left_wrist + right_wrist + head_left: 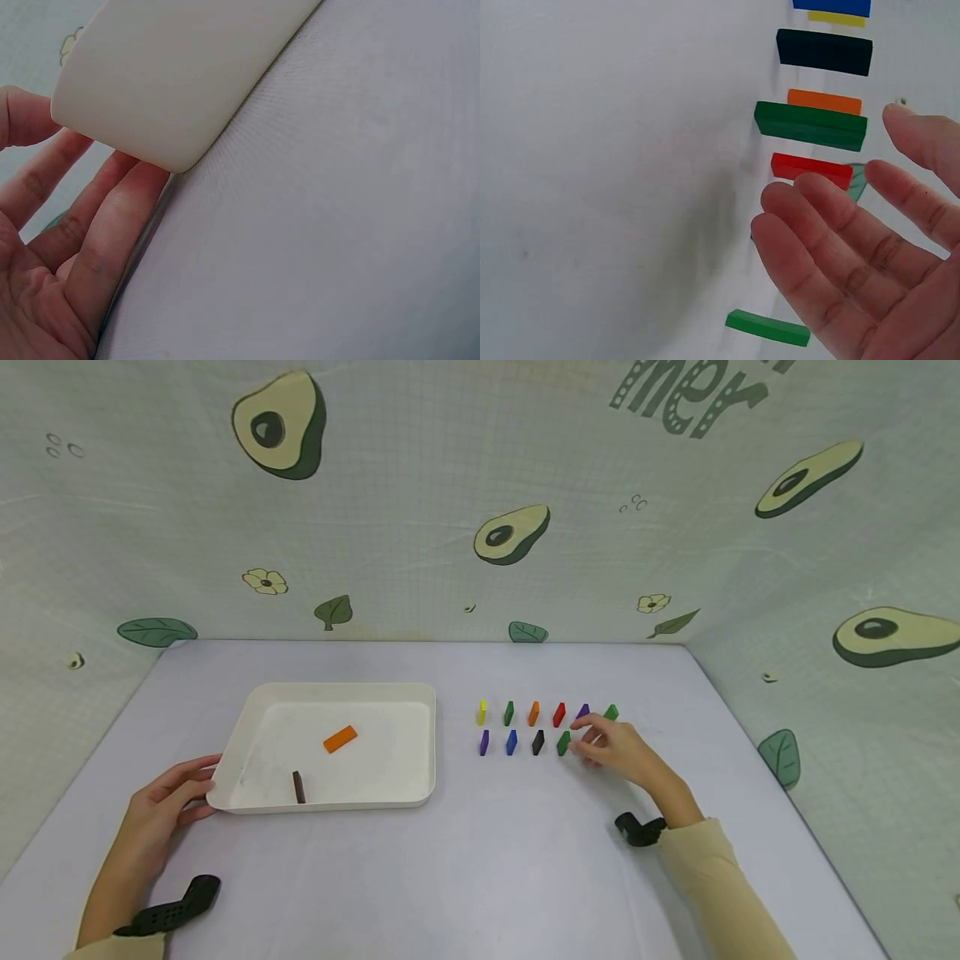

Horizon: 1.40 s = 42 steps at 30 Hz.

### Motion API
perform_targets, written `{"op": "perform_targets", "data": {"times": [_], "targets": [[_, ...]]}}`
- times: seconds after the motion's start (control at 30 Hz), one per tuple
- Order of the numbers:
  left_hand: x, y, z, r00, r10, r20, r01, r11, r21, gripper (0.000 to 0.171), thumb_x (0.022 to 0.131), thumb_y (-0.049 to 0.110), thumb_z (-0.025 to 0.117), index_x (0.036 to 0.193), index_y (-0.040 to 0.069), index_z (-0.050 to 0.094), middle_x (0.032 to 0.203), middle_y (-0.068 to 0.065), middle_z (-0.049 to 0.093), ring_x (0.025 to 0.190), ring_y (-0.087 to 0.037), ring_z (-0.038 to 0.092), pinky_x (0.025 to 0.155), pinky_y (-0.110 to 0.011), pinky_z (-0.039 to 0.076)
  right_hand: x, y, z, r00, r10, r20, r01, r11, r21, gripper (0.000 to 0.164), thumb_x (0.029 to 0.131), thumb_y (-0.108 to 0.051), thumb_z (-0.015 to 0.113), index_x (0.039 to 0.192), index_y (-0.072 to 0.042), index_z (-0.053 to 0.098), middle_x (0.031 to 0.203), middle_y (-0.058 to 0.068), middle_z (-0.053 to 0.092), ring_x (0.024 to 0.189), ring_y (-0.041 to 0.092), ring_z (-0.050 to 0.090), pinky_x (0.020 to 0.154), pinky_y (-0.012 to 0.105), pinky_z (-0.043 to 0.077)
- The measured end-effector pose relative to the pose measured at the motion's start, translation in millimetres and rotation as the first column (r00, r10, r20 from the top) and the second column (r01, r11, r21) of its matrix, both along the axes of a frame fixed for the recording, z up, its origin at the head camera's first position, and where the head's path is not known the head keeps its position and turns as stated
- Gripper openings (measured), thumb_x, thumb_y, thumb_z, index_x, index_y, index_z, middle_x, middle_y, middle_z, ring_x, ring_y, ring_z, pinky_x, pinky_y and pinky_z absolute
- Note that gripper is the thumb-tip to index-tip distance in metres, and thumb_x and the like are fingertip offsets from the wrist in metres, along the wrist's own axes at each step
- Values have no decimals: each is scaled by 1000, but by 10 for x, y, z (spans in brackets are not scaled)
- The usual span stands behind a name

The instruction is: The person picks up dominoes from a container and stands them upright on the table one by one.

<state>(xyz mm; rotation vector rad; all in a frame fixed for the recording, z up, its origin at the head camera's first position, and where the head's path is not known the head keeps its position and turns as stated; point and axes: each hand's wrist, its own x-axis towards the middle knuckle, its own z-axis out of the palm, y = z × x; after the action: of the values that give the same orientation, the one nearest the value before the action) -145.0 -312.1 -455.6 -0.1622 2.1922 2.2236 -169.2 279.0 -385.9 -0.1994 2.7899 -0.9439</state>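
Observation:
My left hand (161, 802) is at the near left corner of a white tray (431, 747), fingertips against its outer wall. The left wrist view shows extended fingers at the tray wall (165, 97). Inside the tray lie an orange block (341, 739) and a dark brown block (298, 787). My right hand (615, 747) hovers at the right end of two rows of small upright blocks, holding nothing. Its fingertips are close to a dark green block (564, 743) and partly cover a purple block (582, 711). In the right wrist view, its fingers overlap a red block (810, 169).
Also in the rows are yellow (482, 712), orange (533, 713), blue (512, 742) and black (537, 742) blocks, among others. A light green block (611, 712) stands behind the right hand. Avocado-print cloth (405, 527) hangs behind the white table (480, 877).

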Motion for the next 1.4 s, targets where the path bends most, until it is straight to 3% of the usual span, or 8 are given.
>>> {"op": "perform_targets", "data": {"times": [0.13,0.37,0.7,0.93,1.27,1.4], "targets": [[-1,1,4,1000,2,0,-2,1000,-10,27,92,16,58,118,22,62,101,24,61,76,1,63,61,-15,54,36,-24,87,999,2,-32,0,999,40,36,88,-21,64,119,-6,54,83,6,61,64,18,56,58,25,50],[-26,1,20,999,-17,-42,18,1000,11,27,92,13,57,118,19,63,103,22,63,78,1,62,61,-16,54,136,-236,290,980,58,-191,-47,997,62,24,87,-18,66,106,-6,59,70,-1,53,65,14,48,53,21,42],[-37,7,23,995,-38,-90,42,998,44,27,92,9,57,116,17,64,102,20,65,77,0,63,60,-16,54,227,-843,503,930,215,-299,-227,974,-4,18,85,-19,68,100,-10,63,71,-6,55,65,7,49,58,19,46],[-4,5,2,999,-18,-48,19,1000,23,26,92,12,58,117,19,64,101,22,64,76,0,63,60,-16,54,195,-1342,504,907,317,-279,-351,933,-80,17,88,-21,64,101,-10,62,75,-6,57,70,6,51,63,18,48],[25,7,5,994,-37,-103,44,997,61,27,92,7,56,116,16,64,102,18,66,76,-1,64,61,-16,54,120,-2027,495,877,446,-176,-470,872,-134,22,89,-25,63,107,-12,61,82,-6,58,79,4,52,68,16,47],[6,22,10,996,-38,-82,43,998,49,26,92,9,57,116,18,65,102,20,65,77,0,63,60,-16,54,84,-2231,450,864,475,-169,-498,855,-144,22,89,-24,63,107,-12,61,82,-5,58,79,4,51,71,13,45]]}}
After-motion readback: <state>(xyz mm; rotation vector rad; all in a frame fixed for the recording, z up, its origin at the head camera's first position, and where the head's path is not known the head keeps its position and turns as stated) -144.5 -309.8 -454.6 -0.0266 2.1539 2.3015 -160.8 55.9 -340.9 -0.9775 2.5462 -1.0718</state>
